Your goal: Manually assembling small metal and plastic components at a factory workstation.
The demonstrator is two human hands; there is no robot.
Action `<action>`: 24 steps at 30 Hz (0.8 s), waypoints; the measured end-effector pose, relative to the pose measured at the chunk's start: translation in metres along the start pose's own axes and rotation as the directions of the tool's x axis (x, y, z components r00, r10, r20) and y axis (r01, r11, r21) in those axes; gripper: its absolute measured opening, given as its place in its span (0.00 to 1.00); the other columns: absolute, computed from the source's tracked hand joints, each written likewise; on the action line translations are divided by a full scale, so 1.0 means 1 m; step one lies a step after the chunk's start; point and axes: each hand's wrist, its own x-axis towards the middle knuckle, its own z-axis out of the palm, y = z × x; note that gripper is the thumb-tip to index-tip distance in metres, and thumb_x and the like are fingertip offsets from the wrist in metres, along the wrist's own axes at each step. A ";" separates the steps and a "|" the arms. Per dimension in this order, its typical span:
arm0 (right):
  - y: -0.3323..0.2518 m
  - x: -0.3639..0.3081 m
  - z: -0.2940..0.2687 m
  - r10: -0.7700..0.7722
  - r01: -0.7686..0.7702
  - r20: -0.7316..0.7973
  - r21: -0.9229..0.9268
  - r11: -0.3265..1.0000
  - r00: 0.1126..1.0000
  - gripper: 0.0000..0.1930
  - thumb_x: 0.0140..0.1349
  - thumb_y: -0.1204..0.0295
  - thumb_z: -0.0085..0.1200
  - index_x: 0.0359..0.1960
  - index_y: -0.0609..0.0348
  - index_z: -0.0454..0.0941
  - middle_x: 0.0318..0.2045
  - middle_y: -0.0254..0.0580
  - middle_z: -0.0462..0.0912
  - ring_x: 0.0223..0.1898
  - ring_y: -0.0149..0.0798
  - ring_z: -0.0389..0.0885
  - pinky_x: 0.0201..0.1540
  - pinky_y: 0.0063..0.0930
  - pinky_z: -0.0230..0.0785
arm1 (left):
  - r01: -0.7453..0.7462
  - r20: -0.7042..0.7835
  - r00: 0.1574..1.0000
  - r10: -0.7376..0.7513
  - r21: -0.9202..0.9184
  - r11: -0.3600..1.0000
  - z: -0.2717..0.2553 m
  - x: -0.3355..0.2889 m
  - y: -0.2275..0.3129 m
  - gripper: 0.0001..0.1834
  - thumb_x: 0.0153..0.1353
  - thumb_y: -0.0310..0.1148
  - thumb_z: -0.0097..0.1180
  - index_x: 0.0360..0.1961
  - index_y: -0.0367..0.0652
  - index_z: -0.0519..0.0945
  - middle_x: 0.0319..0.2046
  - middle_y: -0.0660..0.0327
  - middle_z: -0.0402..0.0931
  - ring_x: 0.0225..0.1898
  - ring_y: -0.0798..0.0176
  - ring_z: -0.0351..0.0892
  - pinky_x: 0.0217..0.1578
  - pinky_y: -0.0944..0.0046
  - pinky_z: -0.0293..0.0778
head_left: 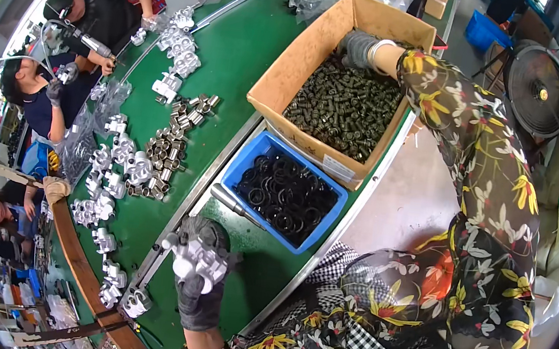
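Silvery knobbly casting (pixel 211 264) clasped in gloved left grip (pixel 193 289), right grip (pixel 359 50) unclear, at dark cylindrical fittings (pixel 340 105)

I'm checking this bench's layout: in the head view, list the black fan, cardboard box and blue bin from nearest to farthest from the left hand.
From the left hand:
1. Blue bin: just ahead, to its right.
2. Cardboard box: beyond the bin, farther forward.
3. Black fan: far right, off the table.

Grey gloves (pixel 198 310) and sheer black floral sleeves (pixel 499 177) are worn.
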 end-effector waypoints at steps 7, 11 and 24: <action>-0.042 0.016 0.027 -0.032 0.106 -0.297 0.235 0.966 0.954 0.17 0.52 0.71 0.53 0.44 0.60 0.77 0.42 0.57 0.80 0.47 0.58 0.77 0.51 0.45 0.69 | -0.061 -0.024 0.998 0.062 0.033 0.998 -0.012 -0.009 0.002 0.38 0.50 0.40 0.66 0.60 0.43 0.62 0.46 0.56 0.73 0.46 0.52 0.75 0.52 0.43 0.70; -0.009 0.013 0.054 0.030 0.029 -0.278 0.207 0.978 0.960 0.17 0.53 0.69 0.53 0.46 0.59 0.78 0.44 0.56 0.80 0.48 0.57 0.77 0.51 0.44 0.70 | -0.028 -0.069 0.997 0.023 -0.062 0.998 -0.004 -0.004 0.000 0.48 0.45 0.35 0.69 0.66 0.50 0.55 0.48 0.57 0.67 0.45 0.58 0.74 0.46 0.53 0.77; 0.021 0.079 0.048 0.041 -0.086 -0.224 -0.196 0.977 0.974 0.11 0.52 0.65 0.57 0.36 0.54 0.82 0.37 0.47 0.84 0.40 0.46 0.82 0.41 0.40 0.73 | -0.092 -0.069 0.994 0.079 -0.207 0.974 -0.005 -0.033 0.019 0.39 0.44 0.33 0.68 0.58 0.44 0.62 0.46 0.59 0.69 0.46 0.59 0.73 0.46 0.56 0.75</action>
